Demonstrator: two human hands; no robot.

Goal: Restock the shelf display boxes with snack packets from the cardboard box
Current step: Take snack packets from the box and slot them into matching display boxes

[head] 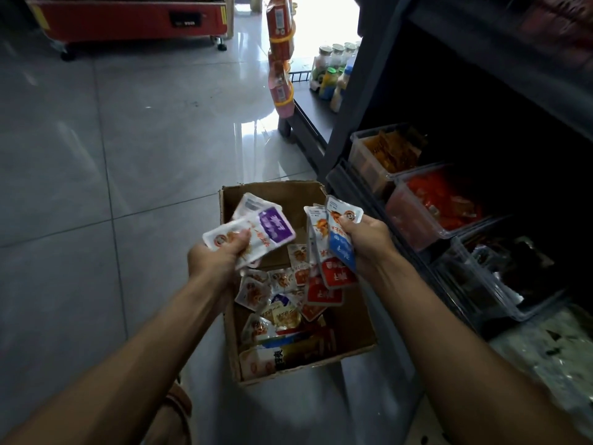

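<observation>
Head view, looking down: cardboard box (349, 329) sits on grey tiled floor (96, 187) at centre frame, flaps open, its right edge just beside the base of the dark shelf unit (362, 101). Open floor extends from 7 through 12 o'clock of the box, running clear to a red wheeled cabinet (128, 20) far off at 11 o'clock. Passage at 3 o'clock is closed off by the shelf, whose lower tier carries a row of clear display boxes: one with orange packets (382, 155), one with red packets (430, 207), and a third (487, 274) with dark contents I cannot identify. Hanging snack strips (280, 53) and bottles (333, 69) stand at 12 to 1 o'clock.

Left hand (218, 255) is clenched around a small fan of packets, the purple-labelled packet (272, 224) uppermost, held above the box's left wall. Right hand (369, 242) grips a second bunch, the blue-labelled packet (341, 239) nearest the thumb and red-labelled packets (330, 277) hanging below. The hands are apart, both over the box. Loose packets (279, 303) lie in the box bottom.
</observation>
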